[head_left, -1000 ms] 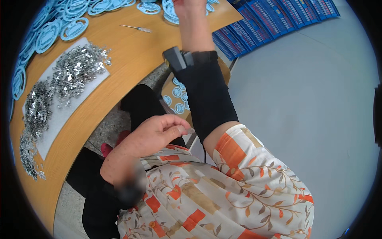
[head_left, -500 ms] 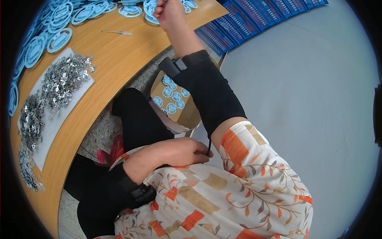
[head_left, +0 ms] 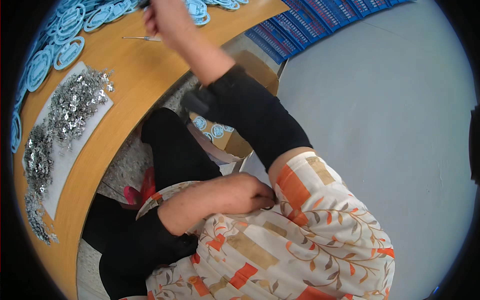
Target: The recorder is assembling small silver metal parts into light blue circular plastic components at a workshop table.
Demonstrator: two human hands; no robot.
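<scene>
My right hand [head_left: 167, 22] is stretched over the wooden table [head_left: 132, 92], its fingers curled and slightly blurred. A dark thing shows by its fingertips at the top edge; its kind cannot be made out. Just below the hand lies a thin pointed tool [head_left: 140, 38] with a pale handle. Light blue oval plastic pieces [head_left: 197, 11] are around and beyond the hand. My left hand [head_left: 250, 194] rests at my lap against the patterned shirt, fingers bent inward and closed. A small dark bit shows at its fingertips; what it grips is hidden.
Small shiny metal parts [head_left: 75, 107] are heaped on a white sheet [head_left: 65, 167] at the left. Blue plastic pieces [head_left: 37, 70] pile up at the far left. A cardboard box [head_left: 240, 147] holding blue pieces stands below the table edge. Blue printed panels [head_left: 300, 32] lie at the back right.
My right hand has moved left and a little nearer, toward the pointed tool. My left hand has shifted slightly right; the thin black cord seen at its fingers before is now hidden.
</scene>
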